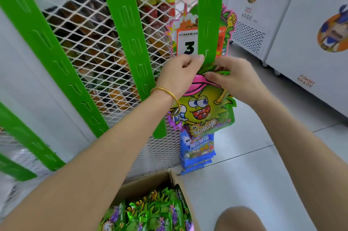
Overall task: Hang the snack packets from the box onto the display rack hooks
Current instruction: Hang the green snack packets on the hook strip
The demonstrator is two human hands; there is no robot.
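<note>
1. Both hands raised to the lower end of the right-hand green strip (209,23): left hand (180,74) curled, pinching at the strip's bottom edge; right hand (231,78) pinching the top of the snack packet (205,106), which hangs below the fingers against the mesh panel (98,42).
2. Cannot tell whether the hang hole is on a hook yet, since the spot is hidden behind the fingertips.
3. Main risk: letting go with the hole only half caught, then a slide off and a drop to the floor beside the box (143,183).
4. Second risk: tearing the thin top edge by tugging sideways or down against the strip.
5. Also possible: flexing the strip while pressing, jostling the price card (188,46) just behind it or the blue packets (197,149) hanging below.
6. Safest, probably: a light downward test pull before releasing either pinch.
</note>
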